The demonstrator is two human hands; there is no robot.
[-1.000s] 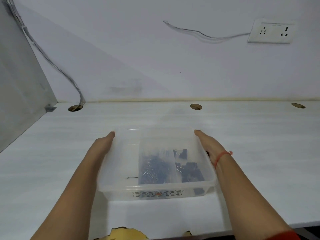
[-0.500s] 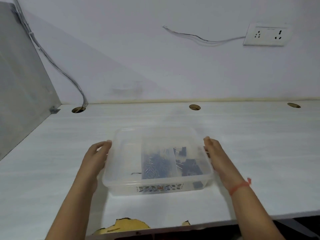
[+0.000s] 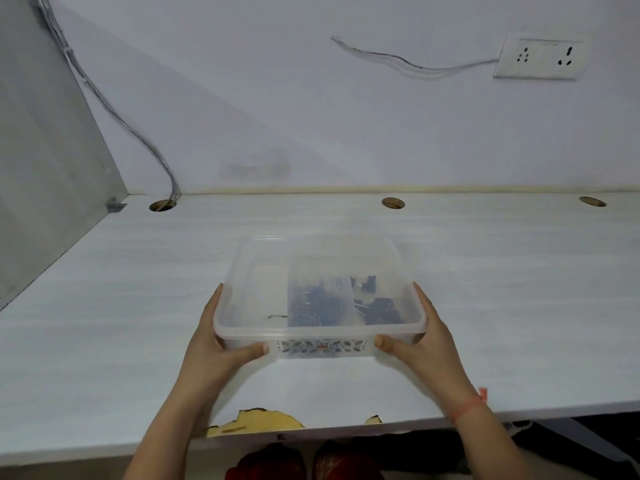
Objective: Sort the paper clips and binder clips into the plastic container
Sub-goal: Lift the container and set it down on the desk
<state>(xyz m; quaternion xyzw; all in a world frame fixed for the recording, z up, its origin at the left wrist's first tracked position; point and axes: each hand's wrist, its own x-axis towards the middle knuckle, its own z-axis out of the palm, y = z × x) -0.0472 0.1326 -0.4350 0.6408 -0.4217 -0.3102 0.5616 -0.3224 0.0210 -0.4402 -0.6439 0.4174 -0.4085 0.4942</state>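
A clear plastic container with a flower strip on its front wall sits on the white table. Inside it, a clear bag of paper clips lies in the middle and dark binder clips lie to the right. One loose clip rests on the container's floor at the left. My left hand grips the near left corner, thumb on the front wall. My right hand grips the near right corner the same way.
The table has three round cable holes along the back wall. A cable runs into the left hole. A grey side panel stands at the left. The near edge is chipped. A wall socket is upper right.
Both hands have slid back along the container's sides to its near corners, and the thumbs now press on the front wall. The container sits closer to me.
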